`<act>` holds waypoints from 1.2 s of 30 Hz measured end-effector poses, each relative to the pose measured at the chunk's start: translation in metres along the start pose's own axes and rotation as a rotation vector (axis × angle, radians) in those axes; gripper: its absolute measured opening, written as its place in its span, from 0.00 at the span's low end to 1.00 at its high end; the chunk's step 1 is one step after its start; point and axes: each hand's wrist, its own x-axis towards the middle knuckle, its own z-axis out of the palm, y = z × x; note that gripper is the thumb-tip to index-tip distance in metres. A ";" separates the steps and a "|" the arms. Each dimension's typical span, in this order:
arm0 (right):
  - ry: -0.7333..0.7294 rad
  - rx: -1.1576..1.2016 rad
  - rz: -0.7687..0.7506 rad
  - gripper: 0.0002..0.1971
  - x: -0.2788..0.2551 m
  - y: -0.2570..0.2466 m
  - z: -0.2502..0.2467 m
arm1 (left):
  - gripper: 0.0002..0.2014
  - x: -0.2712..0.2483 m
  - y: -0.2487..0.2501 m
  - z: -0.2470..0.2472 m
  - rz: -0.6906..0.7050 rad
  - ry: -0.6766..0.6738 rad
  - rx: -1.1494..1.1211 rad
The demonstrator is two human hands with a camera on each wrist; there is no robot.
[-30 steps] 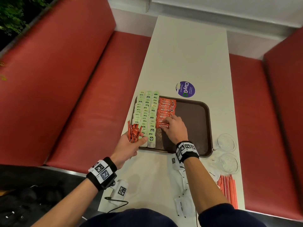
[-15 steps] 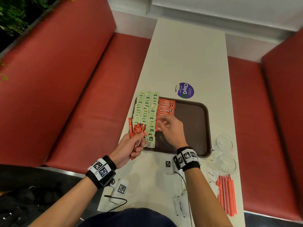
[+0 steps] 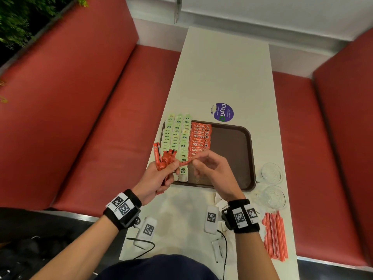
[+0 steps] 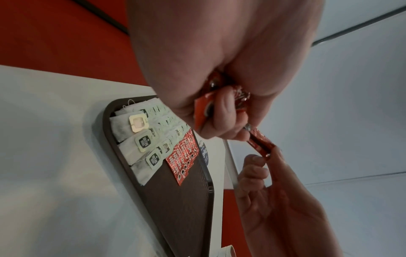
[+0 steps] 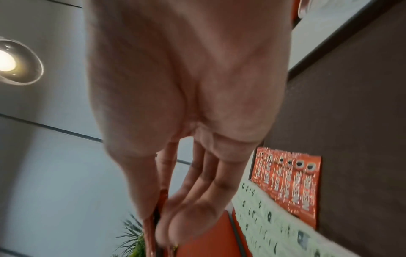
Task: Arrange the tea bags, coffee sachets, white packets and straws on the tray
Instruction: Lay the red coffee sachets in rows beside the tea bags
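A narrow white worktop [image 3: 226,73] runs between two red booth benches [image 3: 84,102], under pale wall panels. A dark brown tray [image 3: 232,158] sits toward the near end of the worktop, just this side of a round purple sticker [image 3: 222,112].

Progress, judged from the layout: the tea bags [image 3: 177,138] are done, lying in three overlapping columns of green tags along the tray's left edge, the farthest tags overhanging the far rim. Beside them a single column of red coffee sachets [image 3: 199,138] is partly laid, touching the tea bags. The right half of the tray floor is bare. The white packets [image 3: 221,201] lie on the worktop just off the tray's near edge, mostly hidden by the right wrist, and the straws [image 3: 275,237], thin red-and-white sticks in a loose bundle, lie at the near right corner of the worktop; both remain to be placed. Two clear glass cups [image 3: 271,172] stand at the right edge.

The left hand [image 3: 159,178] has its fingers curled round a fan of remaining sachets [image 3: 163,158], held above the tray's near left corner. The right hand [image 3: 212,170] pinches the end of one sachet [image 3: 186,162] between thumb and forefinger; its other end is among the left fingers [image 4: 222,111].

The sachets are slim, glossy red foil sticks with white lettering.
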 end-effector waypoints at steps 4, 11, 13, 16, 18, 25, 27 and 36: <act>-0.029 0.047 0.056 0.09 -0.011 0.001 -0.004 | 0.08 0.002 0.003 0.004 0.085 0.049 0.076; 0.103 -0.075 0.020 0.14 -0.013 0.014 -0.008 | 0.12 0.005 0.002 0.009 0.149 0.138 0.107; 0.125 -0.124 0.032 0.15 -0.013 0.017 -0.011 | 0.13 0.006 0.000 0.008 0.125 0.174 0.131; 0.143 -0.306 -0.003 0.15 -0.014 0.021 -0.010 | 0.16 0.007 -0.003 0.010 0.101 0.183 0.173; 0.144 -0.546 -0.129 0.17 -0.014 0.025 -0.006 | 0.18 0.008 -0.005 0.012 0.099 0.181 0.198; 0.216 -1.173 -0.530 0.14 -0.009 0.048 0.004 | 0.19 0.013 -0.006 0.022 0.129 0.144 0.246; 0.230 -1.182 -0.553 0.13 -0.006 0.052 0.001 | 0.19 0.016 -0.007 0.021 0.115 0.147 0.253; 0.176 -1.217 -0.106 0.13 0.045 0.088 -0.053 | 0.11 0.015 -0.018 0.004 -0.026 0.186 0.160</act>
